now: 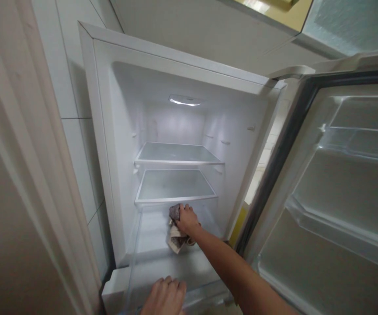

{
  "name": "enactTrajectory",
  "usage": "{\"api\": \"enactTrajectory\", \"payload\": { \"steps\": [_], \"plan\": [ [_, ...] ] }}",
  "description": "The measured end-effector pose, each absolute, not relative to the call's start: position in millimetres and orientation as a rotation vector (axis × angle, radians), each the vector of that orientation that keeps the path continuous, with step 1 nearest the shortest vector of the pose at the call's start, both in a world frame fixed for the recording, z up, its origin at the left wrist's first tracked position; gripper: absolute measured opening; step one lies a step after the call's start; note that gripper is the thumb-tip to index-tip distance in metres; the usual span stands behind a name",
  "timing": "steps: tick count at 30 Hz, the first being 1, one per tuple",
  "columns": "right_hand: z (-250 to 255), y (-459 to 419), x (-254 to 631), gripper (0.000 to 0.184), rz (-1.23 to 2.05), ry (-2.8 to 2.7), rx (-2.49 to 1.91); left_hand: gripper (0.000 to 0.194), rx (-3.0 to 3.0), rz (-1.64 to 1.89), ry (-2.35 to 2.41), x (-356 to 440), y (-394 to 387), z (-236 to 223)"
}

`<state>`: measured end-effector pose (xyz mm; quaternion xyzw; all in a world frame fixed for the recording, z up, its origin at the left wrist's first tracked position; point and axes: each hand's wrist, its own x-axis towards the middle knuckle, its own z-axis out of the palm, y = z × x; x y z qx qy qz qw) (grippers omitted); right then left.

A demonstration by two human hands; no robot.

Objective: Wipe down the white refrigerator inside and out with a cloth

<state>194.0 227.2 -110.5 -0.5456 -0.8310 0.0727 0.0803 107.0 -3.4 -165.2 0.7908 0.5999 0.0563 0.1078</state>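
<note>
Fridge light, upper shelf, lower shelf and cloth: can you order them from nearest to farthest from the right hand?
1. Cloth: gripped in the right hand.
2. Lower shelf: just above the hand in view.
3. Upper shelf: one level higher.
4. Fridge light: up top, at the ceiling.

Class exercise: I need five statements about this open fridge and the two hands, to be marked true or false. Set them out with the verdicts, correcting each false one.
1. The right hand holds a patterned cloth. True.
2. The left hand rests on the upper shelf. False: it is low at the front, below both flat shelves.
3. The lamp inside the fridge is lit. True.
4. The fridge door stands on the left of the picture. False: it is open on the right.
5. The lower shelf is piled with bottles. False: nothing is seen standing on it.
</note>
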Motion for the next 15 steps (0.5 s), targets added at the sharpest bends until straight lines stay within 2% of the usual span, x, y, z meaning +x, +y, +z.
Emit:
{"api": "enactTrajectory", "payload": {
  "steps": [7,13,15],
  "plan": [
    [-115,196,82,0.071,0.366,-2.707,-1.255,0.04,2.176,-0.005,1.765,106,-1,-107],
    [-114,182,95,0.077,0.527,-2.968,-0.916,0.052,2.129,0.011,1.871,101,-7,-106],
    [-115,174,112,0.071,0.631,-3.088,-0.743,0.051,2.172,0.039,1.894,98,-7,-111]
  ]
}}
